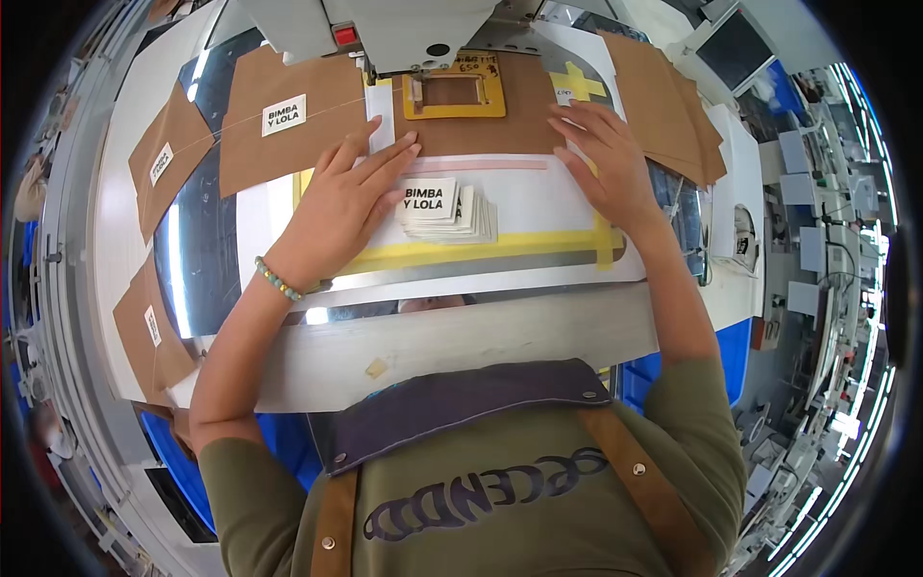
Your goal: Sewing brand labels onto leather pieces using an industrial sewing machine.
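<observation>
A brown sheet (529, 115) lies flat under the head of a sewing machine (327, 24). A yellow template frame (454, 112) with a rectangular opening sits on the sheet beneath the machine head. My left hand (351, 197) rests at the sheet's left edge, fingers stretched out, two fingertips touching its near left corner. On the right side, my right hand (611, 168) has its fingers spread over the sheet's right edge. Neither hand grips anything. Between the hands, just nearer to me, is a slightly fanned stack of white labels (447, 216) with black lettering.
To the left lie brown pieces (250, 144) bearing white labels, joined by a thread; others hang near the table's left edge. A pile of brown sheets (663, 115) is at the right. Yellow tape (481, 243) crosses the white work surface. A monitor (735, 50) stands back right.
</observation>
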Tool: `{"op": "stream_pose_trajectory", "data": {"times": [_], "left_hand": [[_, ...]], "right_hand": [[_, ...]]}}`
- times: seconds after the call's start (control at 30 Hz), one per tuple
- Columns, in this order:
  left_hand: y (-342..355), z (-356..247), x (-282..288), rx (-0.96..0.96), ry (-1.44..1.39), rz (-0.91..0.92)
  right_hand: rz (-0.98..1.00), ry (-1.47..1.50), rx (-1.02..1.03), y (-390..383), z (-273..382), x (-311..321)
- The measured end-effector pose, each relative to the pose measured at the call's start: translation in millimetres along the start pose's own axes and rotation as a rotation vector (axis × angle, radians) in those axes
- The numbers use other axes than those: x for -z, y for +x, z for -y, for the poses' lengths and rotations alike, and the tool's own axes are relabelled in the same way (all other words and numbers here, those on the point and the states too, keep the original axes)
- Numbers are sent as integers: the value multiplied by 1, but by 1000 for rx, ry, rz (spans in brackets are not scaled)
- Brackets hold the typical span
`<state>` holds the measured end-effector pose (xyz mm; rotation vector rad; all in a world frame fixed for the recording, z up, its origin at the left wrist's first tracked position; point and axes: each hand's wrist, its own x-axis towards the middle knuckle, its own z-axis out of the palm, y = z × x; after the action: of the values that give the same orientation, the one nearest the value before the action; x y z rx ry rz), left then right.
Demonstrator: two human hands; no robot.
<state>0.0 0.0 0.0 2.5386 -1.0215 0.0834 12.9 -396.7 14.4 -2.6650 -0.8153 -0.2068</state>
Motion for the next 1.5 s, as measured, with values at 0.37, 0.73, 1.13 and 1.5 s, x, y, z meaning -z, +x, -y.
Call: {"op": "stream_pose_trajectory", "data": {"times": [0.37,0.73,1.13,1.5], "left_hand": [[-23,1,3,71,145,-38],[-28,8,-3,148,174,-87],[-26,3,-2,139,152,-45],[-26,6,-1,131,159,-5]], "right_hand": [[118,-98,72,-10,23,-13],[50,-82,65,-18,18,-13],[-26,7,113,-16,17,-18],[120,-60,121,-17,17,-19]]}}
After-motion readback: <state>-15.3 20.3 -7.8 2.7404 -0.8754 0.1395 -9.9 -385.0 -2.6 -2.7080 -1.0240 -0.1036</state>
